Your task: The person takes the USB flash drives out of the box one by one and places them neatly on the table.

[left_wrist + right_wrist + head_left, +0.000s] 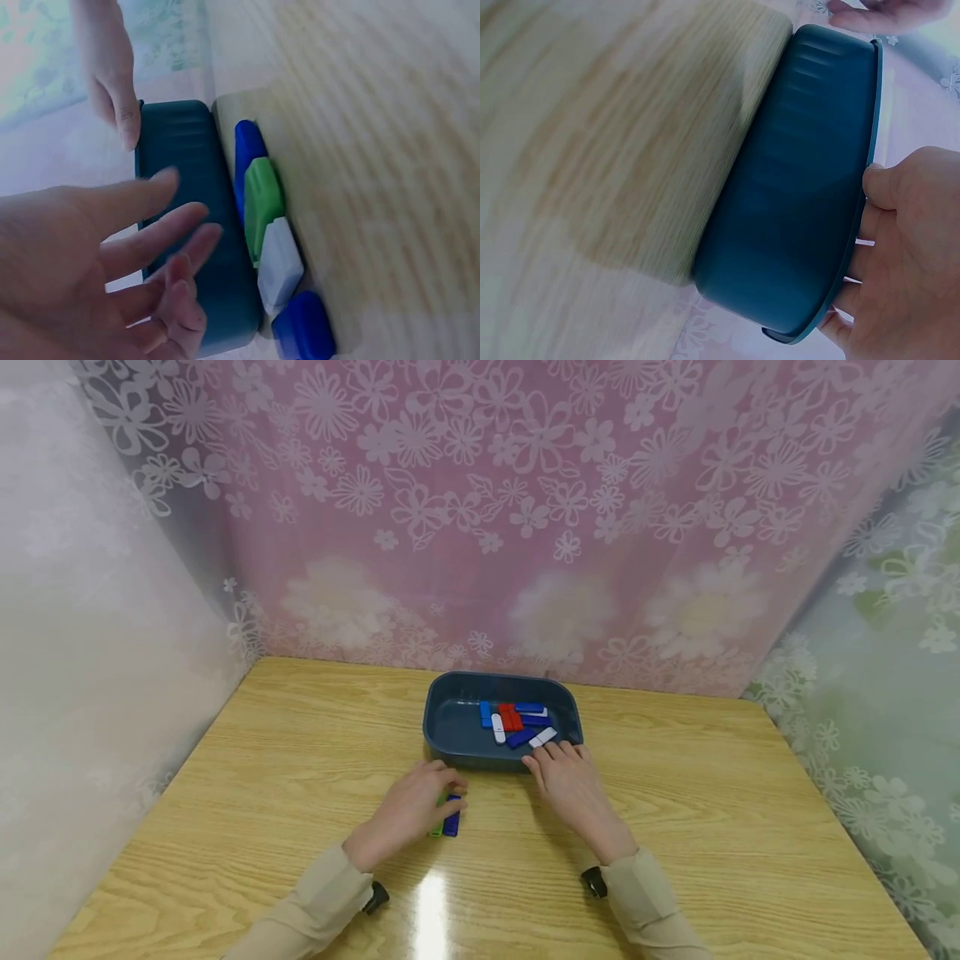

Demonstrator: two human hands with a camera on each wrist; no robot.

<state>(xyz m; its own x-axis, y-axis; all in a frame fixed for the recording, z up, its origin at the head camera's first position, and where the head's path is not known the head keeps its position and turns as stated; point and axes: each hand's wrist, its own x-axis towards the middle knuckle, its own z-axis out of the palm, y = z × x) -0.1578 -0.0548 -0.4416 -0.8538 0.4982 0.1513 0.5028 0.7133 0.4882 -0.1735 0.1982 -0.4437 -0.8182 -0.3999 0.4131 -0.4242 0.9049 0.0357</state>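
My left hand (416, 802) hovers over a short row of what look like USB flash drives on the table, its fingers loosely bent with nothing between them. In the left wrist view the row has a blue drive (249, 146), a green one (264, 195), a white one (281, 264) and another blue one (306, 326); the hand partly hides them in the head view. My right hand (570, 785) grips the near right rim of a dark blue-green plastic tub (450, 750), thumb at the rim and fingers over it. Inside lie several red, white and blue drives (510, 717).
The tub stands on a wood-grain table (315, 760), near its back edge. A pink flowered curtain (487, 568) hangs behind, with pale cloths at both sides. Both wrists carry black straps (594, 882).
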